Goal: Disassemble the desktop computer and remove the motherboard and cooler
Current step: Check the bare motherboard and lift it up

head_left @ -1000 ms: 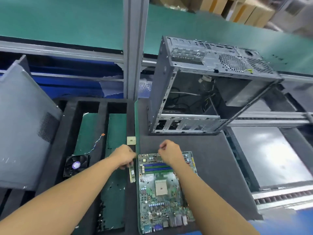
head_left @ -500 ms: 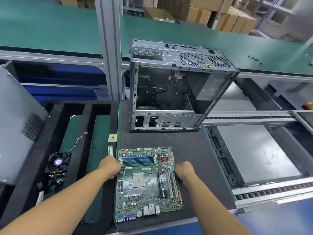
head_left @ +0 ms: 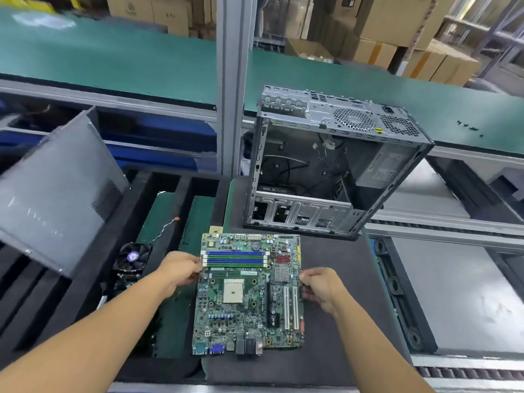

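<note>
A green motherboard with blue and green memory slots and an empty white socket is held over the dark mat. My left hand grips its left edge and my right hand grips its right edge. Behind it stands the open grey computer case, loose cables inside. The black cooler with its fan and trailing wire lies to the left in the black foam tray.
A grey side panel leans at the left over the tray. A small square chip lies just beyond the board. A grey upright post rises behind. Green conveyor belt and cardboard boxes at the back; metal rollers on the right.
Both hands moved from the memory slot area to the board's side edges and took hold of it. The board has come up and toward me; the view tilted up.
</note>
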Demonstrator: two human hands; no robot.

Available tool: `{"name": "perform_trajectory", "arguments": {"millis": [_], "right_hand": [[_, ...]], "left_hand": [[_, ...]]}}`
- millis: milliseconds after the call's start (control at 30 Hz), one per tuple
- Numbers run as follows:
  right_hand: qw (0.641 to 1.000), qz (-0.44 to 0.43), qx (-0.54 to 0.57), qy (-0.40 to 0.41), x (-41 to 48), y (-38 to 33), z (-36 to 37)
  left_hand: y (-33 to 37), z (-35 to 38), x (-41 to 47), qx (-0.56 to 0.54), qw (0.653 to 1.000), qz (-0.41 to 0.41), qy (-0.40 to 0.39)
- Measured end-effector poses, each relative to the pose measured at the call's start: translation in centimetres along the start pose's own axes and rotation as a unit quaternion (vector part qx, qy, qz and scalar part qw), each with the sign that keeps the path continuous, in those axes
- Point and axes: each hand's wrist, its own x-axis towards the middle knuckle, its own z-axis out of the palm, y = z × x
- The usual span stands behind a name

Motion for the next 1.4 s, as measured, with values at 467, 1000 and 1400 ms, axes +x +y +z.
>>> {"name": "perform_trajectory", "arguments": {"millis": [467, 1000, 1400], "right_hand": [[0.997, 0.002, 0.027, -0.069, 2.4, -9.8, 17.0], [0.966, 0.033, 0.171, -0.192, 7.5, -19.5, 38.0], [0.967, 0.064, 0.200, -0.147, 10.5, -17.4, 39.0]], "left_hand": [[6.5, -16.6, -0.6, -0.085, 0.987, 0.086, 0.108], [23.0, -24.0, 4.2, 0.269, 0.872, 0.254, 0.321], [22.1, -22.0, 10.8, 0.303, 0.888, 0.203, 0.282]]}}
